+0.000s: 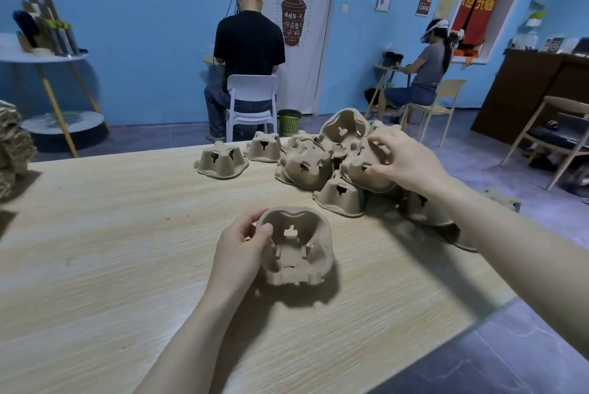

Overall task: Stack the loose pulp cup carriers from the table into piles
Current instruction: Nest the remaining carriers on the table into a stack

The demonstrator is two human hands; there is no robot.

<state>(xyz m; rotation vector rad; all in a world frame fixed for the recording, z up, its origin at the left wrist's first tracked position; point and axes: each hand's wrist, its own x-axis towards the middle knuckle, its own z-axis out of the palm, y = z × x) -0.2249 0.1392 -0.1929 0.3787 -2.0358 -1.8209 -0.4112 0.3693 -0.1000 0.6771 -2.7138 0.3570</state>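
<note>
My left hand (239, 250) grips the left rim of a brown pulp cup carrier (298, 247), held hollow side towards me just above the wooden table (111, 250). My right hand (404, 161) reaches into a heap of loose carriers (309, 167) at the table's far right and curls its fingers around one carrier (361, 167) on top of the heap. Two single carriers (221, 164) (264, 146) lie upside down near the far edge. Another carrier (341, 194) sits at the front of the heap.
A pile of stacked carriers (12, 145) stands at the table's left edge. Two people sit with their backs turned at small tables beyond, on a white chair (253, 100) and a wooden chair (436, 103). A green bin (289, 122) stands on the floor.
</note>
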